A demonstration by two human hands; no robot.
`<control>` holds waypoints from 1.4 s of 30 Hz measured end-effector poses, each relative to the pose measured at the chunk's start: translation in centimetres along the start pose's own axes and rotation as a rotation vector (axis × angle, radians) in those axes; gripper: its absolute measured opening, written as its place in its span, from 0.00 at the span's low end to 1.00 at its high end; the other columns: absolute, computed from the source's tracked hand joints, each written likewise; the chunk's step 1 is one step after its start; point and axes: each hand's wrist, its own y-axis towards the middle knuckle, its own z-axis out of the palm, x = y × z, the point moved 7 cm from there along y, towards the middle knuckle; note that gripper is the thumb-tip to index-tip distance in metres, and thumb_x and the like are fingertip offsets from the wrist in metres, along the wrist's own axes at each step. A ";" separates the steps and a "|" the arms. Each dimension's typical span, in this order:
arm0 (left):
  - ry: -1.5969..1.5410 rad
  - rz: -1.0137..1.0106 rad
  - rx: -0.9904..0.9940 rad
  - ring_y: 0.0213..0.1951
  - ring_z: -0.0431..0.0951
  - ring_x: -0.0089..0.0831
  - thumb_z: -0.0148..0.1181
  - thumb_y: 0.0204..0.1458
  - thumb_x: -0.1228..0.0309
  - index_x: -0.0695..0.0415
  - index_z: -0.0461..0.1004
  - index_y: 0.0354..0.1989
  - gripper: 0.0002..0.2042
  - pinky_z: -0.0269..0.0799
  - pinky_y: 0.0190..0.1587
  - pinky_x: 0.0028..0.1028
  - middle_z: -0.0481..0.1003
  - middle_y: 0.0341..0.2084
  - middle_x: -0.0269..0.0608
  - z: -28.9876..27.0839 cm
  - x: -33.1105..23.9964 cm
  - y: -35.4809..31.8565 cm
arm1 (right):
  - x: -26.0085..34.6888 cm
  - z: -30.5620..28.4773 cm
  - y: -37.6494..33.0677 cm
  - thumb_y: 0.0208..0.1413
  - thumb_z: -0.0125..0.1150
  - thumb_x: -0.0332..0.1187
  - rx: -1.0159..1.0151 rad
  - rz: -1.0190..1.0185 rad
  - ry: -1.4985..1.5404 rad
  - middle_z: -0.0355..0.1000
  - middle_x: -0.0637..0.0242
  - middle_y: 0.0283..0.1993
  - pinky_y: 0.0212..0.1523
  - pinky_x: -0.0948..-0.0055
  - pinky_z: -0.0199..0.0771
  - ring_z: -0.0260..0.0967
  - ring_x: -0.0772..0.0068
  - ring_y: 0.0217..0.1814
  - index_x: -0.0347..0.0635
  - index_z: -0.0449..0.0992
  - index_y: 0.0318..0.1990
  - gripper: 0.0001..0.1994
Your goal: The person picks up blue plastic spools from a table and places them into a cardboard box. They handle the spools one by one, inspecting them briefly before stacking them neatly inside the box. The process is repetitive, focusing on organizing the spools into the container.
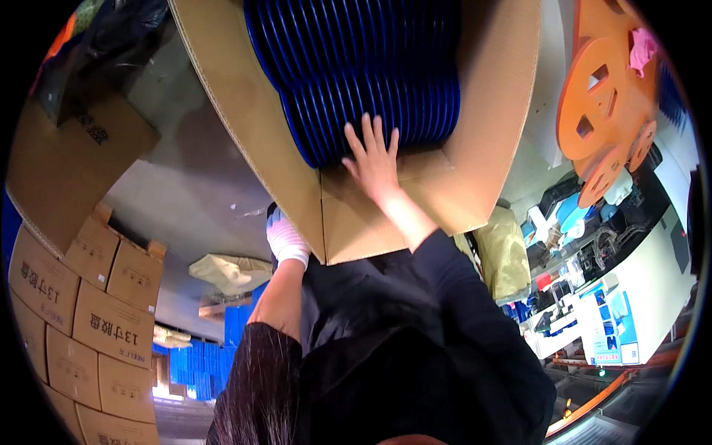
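Observation:
An open cardboard box (371, 222) stands in front of me, with a row of blue plastic reels (371, 96) packed on edge inside it. My bare right hand (376, 163) reaches into the box, fingers spread, and its fingertips lie on the near rims of the reels. Outside the left wall, close to the near corner, my left hand (287, 241) in a pale striped glove grips the box. Part of its fingers is hidden by the cardboard.
Stacked closed cartons (111, 326) rise at the lower left, below a loose cardboard flap (81, 163). Orange discs with cut-outs (593, 96) stand at the upper right. A cluttered white table (638, 311) is on the right. Blue stacks (200, 367) sit behind a cream sack (230, 273).

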 end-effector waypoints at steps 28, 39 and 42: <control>-0.049 0.004 -0.106 0.47 0.74 0.40 0.49 0.54 0.60 0.53 0.77 0.42 0.15 0.66 0.50 0.37 0.77 0.41 0.44 0.7 -0.1 0.8 | -9.6 -12.8 15.3 0.49 0.61 0.26 -0.738 -0.026 0.041 0.74 0.64 0.39 0.40 0.64 0.77 0.73 0.58 0.41 0.47 0.76 0.41 0.11; -0.156 -0.046 0.001 0.58 0.67 0.35 0.47 0.55 0.58 0.52 0.73 0.52 0.20 0.58 0.60 0.36 0.73 0.52 0.41 -1.1 -0.6 0.1 | -4.3 -9.9 17.1 0.45 0.68 0.34 -0.535 -0.016 -0.079 0.60 0.58 0.64 0.49 0.48 0.68 0.60 0.51 0.61 0.50 0.66 0.59 0.31; -0.169 -0.062 0.076 0.61 0.65 0.34 0.46 0.56 0.57 0.53 0.71 0.55 0.22 0.55 0.63 0.36 0.72 0.54 0.40 -0.6 -0.5 0.0 | -3.1 -9.0 16.2 0.48 0.65 0.34 -0.478 -0.072 -0.166 0.63 0.59 0.58 0.46 0.48 0.70 0.61 0.51 0.59 0.51 0.65 0.58 0.28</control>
